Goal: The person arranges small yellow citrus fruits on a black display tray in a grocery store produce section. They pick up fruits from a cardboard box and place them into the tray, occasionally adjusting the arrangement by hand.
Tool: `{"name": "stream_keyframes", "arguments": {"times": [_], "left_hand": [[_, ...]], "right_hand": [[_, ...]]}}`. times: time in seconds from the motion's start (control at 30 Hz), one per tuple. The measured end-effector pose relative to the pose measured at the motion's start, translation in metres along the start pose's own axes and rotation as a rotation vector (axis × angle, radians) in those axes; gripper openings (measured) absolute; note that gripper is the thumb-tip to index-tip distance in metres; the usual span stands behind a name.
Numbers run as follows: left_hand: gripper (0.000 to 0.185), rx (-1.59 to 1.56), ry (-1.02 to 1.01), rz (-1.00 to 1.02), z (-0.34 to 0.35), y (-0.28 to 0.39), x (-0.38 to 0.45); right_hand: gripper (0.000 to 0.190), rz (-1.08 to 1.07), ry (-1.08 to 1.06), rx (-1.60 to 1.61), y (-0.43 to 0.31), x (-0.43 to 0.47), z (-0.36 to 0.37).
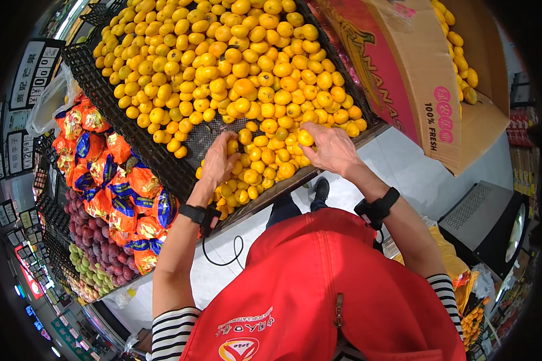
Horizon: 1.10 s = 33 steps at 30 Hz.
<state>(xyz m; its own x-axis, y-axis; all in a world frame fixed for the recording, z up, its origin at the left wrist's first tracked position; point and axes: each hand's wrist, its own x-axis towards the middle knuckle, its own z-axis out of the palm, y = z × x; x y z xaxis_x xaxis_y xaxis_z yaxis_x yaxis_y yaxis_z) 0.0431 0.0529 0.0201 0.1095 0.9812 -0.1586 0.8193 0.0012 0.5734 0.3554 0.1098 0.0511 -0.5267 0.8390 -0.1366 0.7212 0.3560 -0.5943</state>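
Note:
Small yellow-orange citrus fruits fill most of a sloping black plastic mesh crate before me. My left hand reaches into its near part, fingers curled down among the fruit. One small citrus fruit shows between that thumb and fingers; whether it is gripped or only touched is unclear. To the right, my right hand has its thumb and fingers around another citrus fruit. Dark mesh floor is bare just beyond my left hand. Each wrist wears a black strap with a small device.
Left of the crate lie orange-and-blue wrapped fruits, then dark red plums and green fruits. A banana carton stands at right. A wooden edge borders the crate's near side. A grey-black machine stands lower right.

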Motion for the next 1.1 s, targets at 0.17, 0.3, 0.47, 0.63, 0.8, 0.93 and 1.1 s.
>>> {"name": "stream_keyframes", "arguments": {"times": [0.17,0.3,0.47,0.63,0.8,0.93,1.1], "left_hand": [[0.043,-0.626,-0.074,-0.385,0.0,-0.025,-0.038],[0.045,-0.982,-0.071,-0.485,-0.01,-0.022,-0.058],[0.045,-1.028,-0.111,-0.453,-0.023,-0.018,-0.075],[0.047,-1.204,-0.114,-0.349,-0.028,0.0,-0.08],[0.044,-1.067,-0.106,-0.189,-0.027,0.026,-0.066],[0.048,-0.621,-0.085,-0.021,-0.056,0.092,-0.035],[0.037,-0.272,0.2,0.34,-0.051,0.109,-0.011]], "right_hand": [[0.04,0.018,0.024,-0.009,-0.006,0.002,0.0],[0.04,0.025,0.019,-0.015,-0.007,0.003,-0.001],[0.041,0.01,0.056,-0.058,-0.005,0.002,0.002],[0.041,0.029,0.097,-0.015,-0.004,0.003,0.005],[0.04,0.252,-0.179,0.566,-0.011,0.017,-0.005],[0.053,0.369,-0.603,1.627,-0.027,0.024,0.0],[0.053,0.295,-0.67,1.875,-0.031,0.029,0.014]]}}
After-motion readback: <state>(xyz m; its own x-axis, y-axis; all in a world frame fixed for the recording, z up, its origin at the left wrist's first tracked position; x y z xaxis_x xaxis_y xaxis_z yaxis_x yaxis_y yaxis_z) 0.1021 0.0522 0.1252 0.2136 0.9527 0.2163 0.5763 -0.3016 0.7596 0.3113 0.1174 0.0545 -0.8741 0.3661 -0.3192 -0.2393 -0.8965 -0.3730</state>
